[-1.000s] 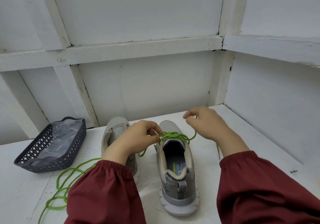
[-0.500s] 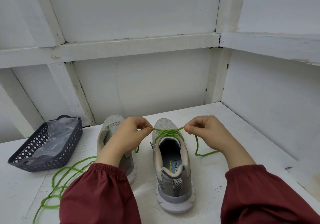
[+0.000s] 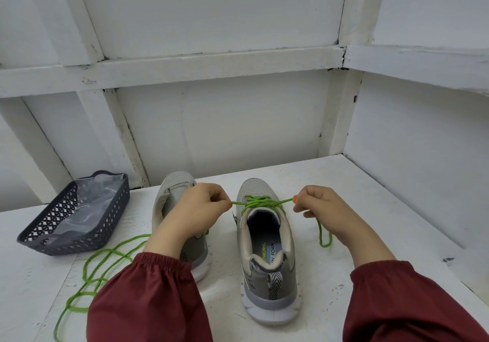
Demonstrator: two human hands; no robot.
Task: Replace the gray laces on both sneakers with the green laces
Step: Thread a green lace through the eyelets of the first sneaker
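Two grey sneakers stand side by side on the white table, heels toward me. The right sneaker (image 3: 267,257) carries a green lace (image 3: 258,202) crossed over its tongue. My left hand (image 3: 195,210) pinches one end of that lace and my right hand (image 3: 321,209) pinches the other, so the lace runs taut between them above the shoe. A slack loop hangs below my right hand. The left sneaker (image 3: 173,196) is partly hidden behind my left hand and shows no lace. A second green lace (image 3: 105,262) lies loose on the table at the left.
A dark plastic basket (image 3: 76,238) lined with clear plastic sits at the back left of the table (image 3: 370,204). White walls with wooden beams close in behind and on the right. Both my sleeves are dark red.
My hands have spread apart sideways, drawing the green lace tight across the right sneaker. My right hand came down from above the toe to level with my left hand.
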